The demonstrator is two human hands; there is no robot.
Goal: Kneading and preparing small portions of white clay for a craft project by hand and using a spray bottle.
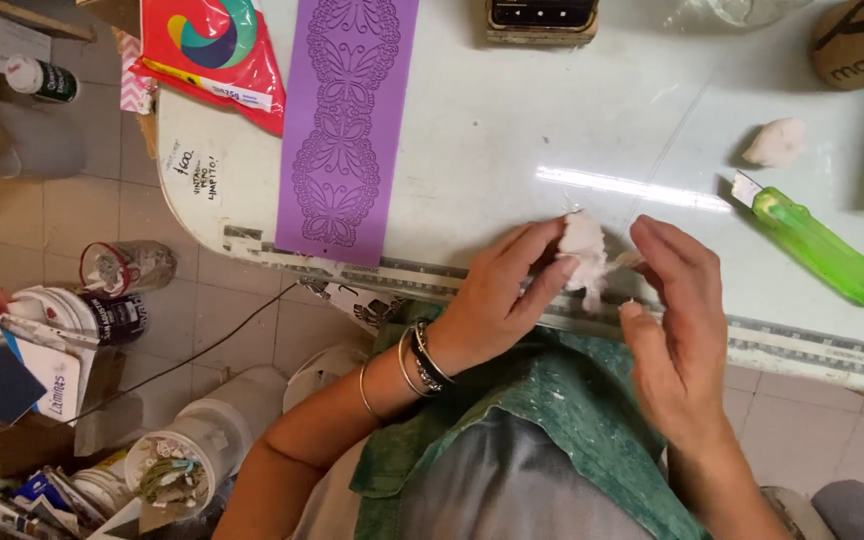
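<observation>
We note both hands over the near edge of the white table (512, 120). Our left hand (497, 300) pinches a lump of white paste (585, 250) between thumb and fingertips, just above the table edge. Our right hand (677, 320) sits just beside it, fingers loosely curled, thumb and fingertips touching a thin strand off the lump. A purple butterfly-pattern mat (344, 120) lies to the left; a green utility knife (822, 245) and a second white lump (777, 142) lie to the right.
</observation>
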